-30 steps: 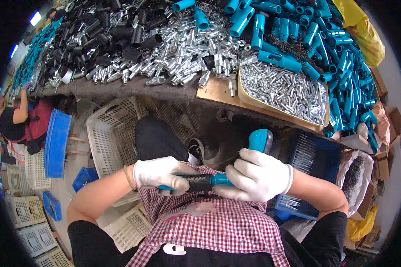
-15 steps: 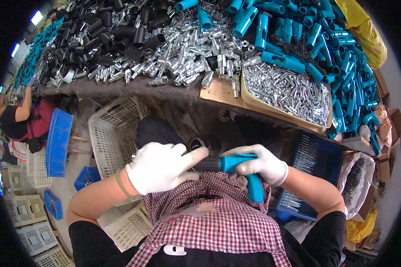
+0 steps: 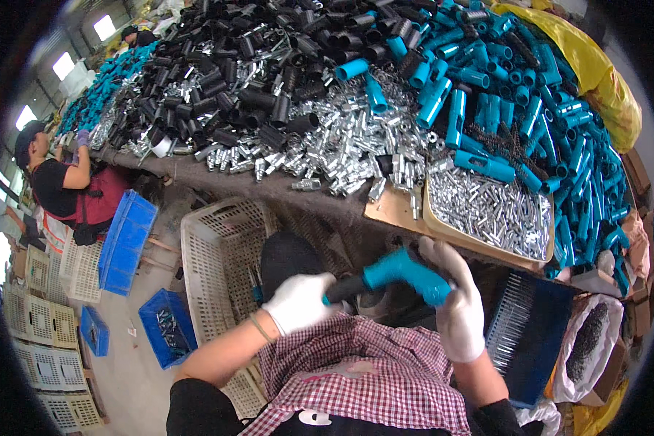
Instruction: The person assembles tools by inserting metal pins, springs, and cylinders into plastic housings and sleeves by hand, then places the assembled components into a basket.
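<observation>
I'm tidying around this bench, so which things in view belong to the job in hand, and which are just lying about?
Likely in the job:
teal piece with a black end, left hand on the black end, right hand at the other
teal tubes, black sleeves, silver fittings, small pins

Probably just lying about:
yellow sheeting
large white crate

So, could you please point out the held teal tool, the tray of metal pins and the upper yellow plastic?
Held teal tool (image 3: 405,269): head view, on its curved teal body.
Tray of metal pins (image 3: 431,219): head view, on its front left rim.
Upper yellow plastic (image 3: 596,73): head view, on its broad middle.
</observation>
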### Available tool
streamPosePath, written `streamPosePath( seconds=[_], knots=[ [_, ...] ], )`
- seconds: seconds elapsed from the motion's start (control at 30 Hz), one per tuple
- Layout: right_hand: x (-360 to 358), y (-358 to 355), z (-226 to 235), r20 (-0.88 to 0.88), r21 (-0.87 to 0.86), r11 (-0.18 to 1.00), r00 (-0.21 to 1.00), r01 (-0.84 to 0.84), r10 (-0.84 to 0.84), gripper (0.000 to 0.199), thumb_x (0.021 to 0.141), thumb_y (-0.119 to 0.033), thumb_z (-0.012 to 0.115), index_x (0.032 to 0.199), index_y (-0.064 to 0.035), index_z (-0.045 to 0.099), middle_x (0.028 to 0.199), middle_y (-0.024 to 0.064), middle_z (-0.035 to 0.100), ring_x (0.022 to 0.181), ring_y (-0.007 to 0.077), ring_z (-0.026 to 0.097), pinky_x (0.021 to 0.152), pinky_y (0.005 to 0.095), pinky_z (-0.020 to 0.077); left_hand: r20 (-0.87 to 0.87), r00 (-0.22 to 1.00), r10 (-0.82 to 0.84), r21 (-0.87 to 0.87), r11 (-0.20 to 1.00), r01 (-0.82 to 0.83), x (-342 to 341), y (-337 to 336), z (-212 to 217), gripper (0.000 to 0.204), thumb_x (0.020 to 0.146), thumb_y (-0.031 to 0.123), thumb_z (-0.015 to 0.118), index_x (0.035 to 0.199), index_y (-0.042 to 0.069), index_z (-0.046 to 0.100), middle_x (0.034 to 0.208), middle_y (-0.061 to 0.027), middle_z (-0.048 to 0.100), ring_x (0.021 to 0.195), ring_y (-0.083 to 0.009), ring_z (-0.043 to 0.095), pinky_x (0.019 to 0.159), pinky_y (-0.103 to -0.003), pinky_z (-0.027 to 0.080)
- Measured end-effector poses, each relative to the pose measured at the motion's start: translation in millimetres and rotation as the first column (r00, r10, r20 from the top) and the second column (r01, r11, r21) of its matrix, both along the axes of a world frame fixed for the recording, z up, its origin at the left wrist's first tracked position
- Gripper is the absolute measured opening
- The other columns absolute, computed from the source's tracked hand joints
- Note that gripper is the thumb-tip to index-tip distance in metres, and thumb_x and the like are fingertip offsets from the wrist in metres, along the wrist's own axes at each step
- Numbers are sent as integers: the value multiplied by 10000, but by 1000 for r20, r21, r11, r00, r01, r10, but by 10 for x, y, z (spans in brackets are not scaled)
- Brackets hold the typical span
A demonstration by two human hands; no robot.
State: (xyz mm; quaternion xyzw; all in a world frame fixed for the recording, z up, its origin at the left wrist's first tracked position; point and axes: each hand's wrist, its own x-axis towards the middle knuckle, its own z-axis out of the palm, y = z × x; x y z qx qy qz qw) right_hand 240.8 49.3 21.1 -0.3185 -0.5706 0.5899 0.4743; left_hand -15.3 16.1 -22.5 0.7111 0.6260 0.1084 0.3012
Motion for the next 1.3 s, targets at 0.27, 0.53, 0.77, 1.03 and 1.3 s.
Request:
streamPosePath(
  seconds=[0.27,0.53,0.77,1.03,1.3],
  knots=[
    [-64,-83,-46,221,471,881,962,37,-159,350,885,-306,609,1050,-2,663,1186,219,639,1181,358,588,1031,468,433,224,967,121,198,966,-167,51,-63,-271,294,739,272,758,927,65,666,799,-164,683,777,-337,690,662,-430,543],
    [-53,-14,29,260,453,889,964,-67,-60,316,925,-248,497,1059,-18,667,1209,230,623,1116,404,609,1035,485,424,296,936,189,331,899,-287,12,-83,-309,307,647,96,752,943,67,679,839,-158,691,770,-322,696,660,-387,553],
    [61,192,-24,292,392,920,948,6,-130,458,963,-432,461,1038,-34,674,1204,214,636,1194,394,575,1064,518,388,342,934,-107,530,842,-97,-22,-64,-268,307,598,117,760,891,58,686,786,-140,686,718,-309,695,634,-365,550],
    [158,248,-59,287,338,941,955,-30,-72,331,901,-264,555,1073,-11,682,1242,242,597,1231,357,551,1067,494,386,320,935,-154,482,876,-21,50,-116,-306,301,618,72,741,914,61,688,768,-143,674,729,-311,697,648,-367,550],
    [199,303,-85,154,218,975,988,-53,19,393,933,-395,525,991,-45,692,1172,223,648,1182,410,574,1065,509,384,292,929,-228,458,886,73,122,-158,-345,275,626,117,737,896,84,696,788,-146,676,742,-338,685,639,-393,548]
  ],
)
